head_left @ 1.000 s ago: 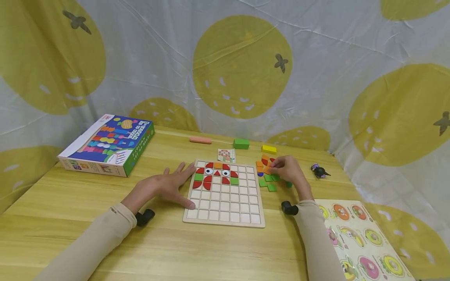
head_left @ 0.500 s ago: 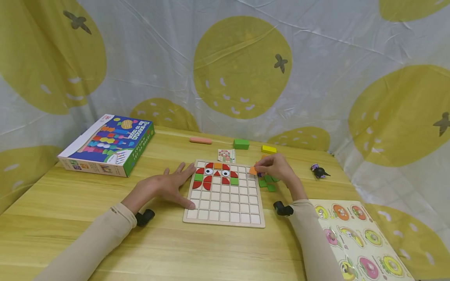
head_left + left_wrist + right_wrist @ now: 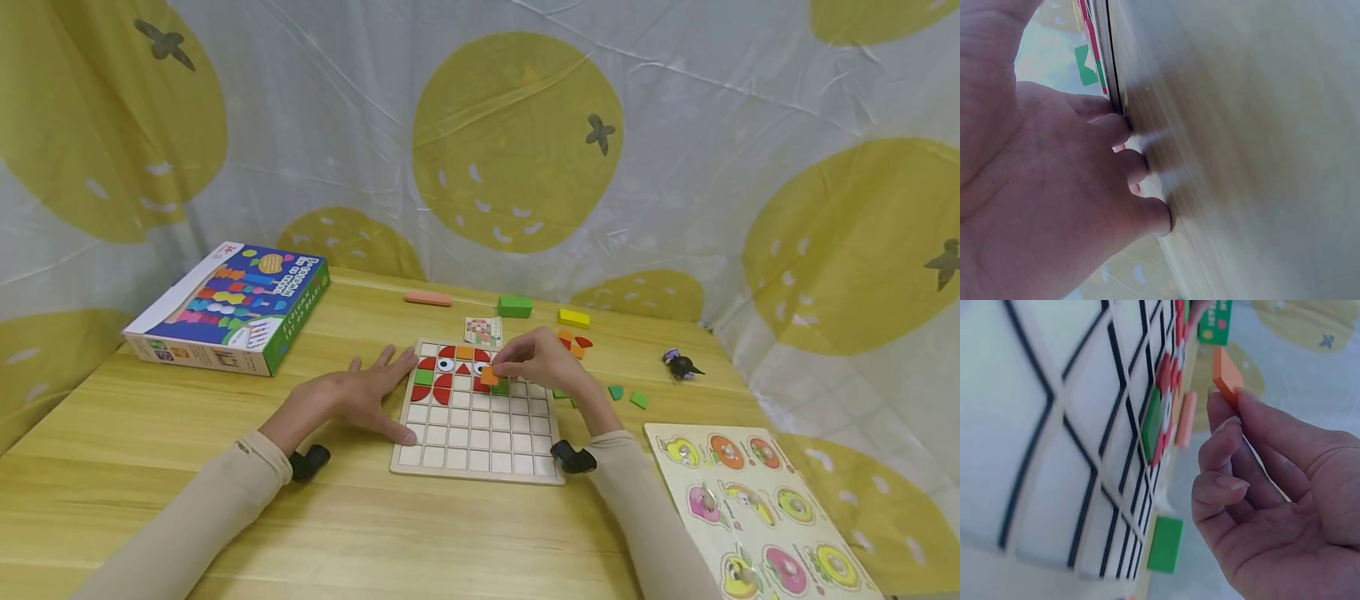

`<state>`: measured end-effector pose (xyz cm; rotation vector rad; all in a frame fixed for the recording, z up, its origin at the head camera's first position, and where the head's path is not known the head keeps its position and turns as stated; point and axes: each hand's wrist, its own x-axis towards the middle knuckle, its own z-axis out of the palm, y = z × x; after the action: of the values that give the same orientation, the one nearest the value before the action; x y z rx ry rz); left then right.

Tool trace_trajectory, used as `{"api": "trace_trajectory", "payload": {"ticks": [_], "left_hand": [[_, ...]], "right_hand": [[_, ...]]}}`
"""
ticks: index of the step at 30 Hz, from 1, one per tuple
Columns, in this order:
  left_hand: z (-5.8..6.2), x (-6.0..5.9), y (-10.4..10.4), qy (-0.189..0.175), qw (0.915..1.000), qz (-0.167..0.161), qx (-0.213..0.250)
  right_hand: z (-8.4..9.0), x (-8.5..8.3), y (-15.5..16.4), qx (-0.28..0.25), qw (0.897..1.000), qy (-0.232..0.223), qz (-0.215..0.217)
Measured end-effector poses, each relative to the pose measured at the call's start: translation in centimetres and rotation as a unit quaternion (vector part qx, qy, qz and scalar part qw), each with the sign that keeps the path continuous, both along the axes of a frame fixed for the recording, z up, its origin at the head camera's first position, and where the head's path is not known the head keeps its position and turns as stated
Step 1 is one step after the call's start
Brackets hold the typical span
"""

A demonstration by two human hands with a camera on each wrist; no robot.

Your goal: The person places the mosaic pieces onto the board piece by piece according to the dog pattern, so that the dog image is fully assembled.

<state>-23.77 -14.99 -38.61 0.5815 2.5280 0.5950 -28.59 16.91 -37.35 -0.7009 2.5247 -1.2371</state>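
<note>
A square wooden grid board (image 3: 480,461) lies on the table, with red, green and orange tiles and two eye pieces set in its upper rows. My right hand (image 3: 542,360) pinches an orange square tile (image 3: 1227,374) between thumb and fingertips. In the head view that tile overlaps the right eye piece and a green tile (image 3: 500,387). Spread fingers of my left hand (image 3: 358,402) rest at the board's left side, the thumb on its lower left corner. In the left wrist view, the fingertips of the left hand (image 3: 1066,187) touch the tabletop.
A small picture card (image 3: 482,332) lies behind the board. Loose tiles (image 3: 577,343) lie to its right, partly hidden by my right hand. A bead-set box (image 3: 232,308) is at left, a fruit puzzle board (image 3: 757,508) at right. Green (image 3: 514,307) and yellow (image 3: 573,318) blocks stand behind.
My right hand has picked the orange tile from the loose pile and carried it left over the board. The left hand has stayed in place.
</note>
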Motion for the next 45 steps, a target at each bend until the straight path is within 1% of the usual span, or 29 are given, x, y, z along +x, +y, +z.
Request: {"api": "trace_trajectory", "payload": {"ticks": [2,7,13,15,19,22,25,26,28,30,32,34,36,40,45], "left_hand": [[0.0,0.0,0.0,0.0,1.0,-0.001,0.0],[-0.1,0.0,0.0,0.0,1.0,-0.002,-0.001],[0.0,0.0,0.0,0.002,1.0,-0.001,-0.004],[0.0,0.0,0.0,0.002,1.0,-0.001,-0.005],[0.1,0.0,0.0,0.003,1.0,-0.002,-0.004],[0.1,-0.1,0.0,0.004,1.0,-0.004,-0.005],[0.1,-0.1,0.0,0.003,1.0,-0.003,-0.006],[0.1,-0.1,0.0,0.003,1.0,-0.003,-0.006],[0.1,-0.1,0.0,0.004,1.0,-0.003,-0.008],[0.1,-0.1,0.0,0.003,0.9999,-0.003,-0.01],[0.1,-0.1,0.0,0.003,0.9999,-0.004,-0.011],[0.1,-0.1,0.0,0.004,0.9999,-0.005,-0.012],[0.1,-0.1,0.0,0.004,0.9999,-0.005,-0.011],[0.2,-0.1,0.0,0.003,1.0,-0.006,-0.007],[0.2,-0.1,0.0,0.002,1.0,-0.006,-0.005]], "right_hand": [[-0.1,0.2,-0.8,-0.003,1.0,-0.009,0.011],[-0.7,0.7,-2.3,0.013,1.0,-0.013,0.022],[-1.2,1.0,-3.5,0.05,0.998,0.008,0.025],[-1.2,1.1,-3.8,0.059,0.998,0.015,0.033],[-1.0,1.2,-4.1,0.073,0.996,0.028,0.048],[-0.9,1.2,-4.1,0.081,0.995,0.04,0.05],[-0.9,1.2,-4.0,0.078,0.994,0.049,0.063],[-0.9,1.3,-4.1,0.075,0.993,0.049,0.073],[-0.8,1.4,-4.3,0.069,0.99,0.052,0.111],[-0.7,1.6,-4.6,0.069,0.983,0.055,0.16],[-0.6,1.8,-4.9,0.078,0.974,0.061,0.203],[-0.6,1.9,-5.0,0.092,0.968,0.069,0.223],[-0.7,2.0,-5.0,0.105,0.968,0.068,0.217],[-0.7,2.0,-5.0,0.115,0.972,0.06,0.196],[-0.7,2.0,-5.1,0.106,0.971,0.057,0.207]]}}
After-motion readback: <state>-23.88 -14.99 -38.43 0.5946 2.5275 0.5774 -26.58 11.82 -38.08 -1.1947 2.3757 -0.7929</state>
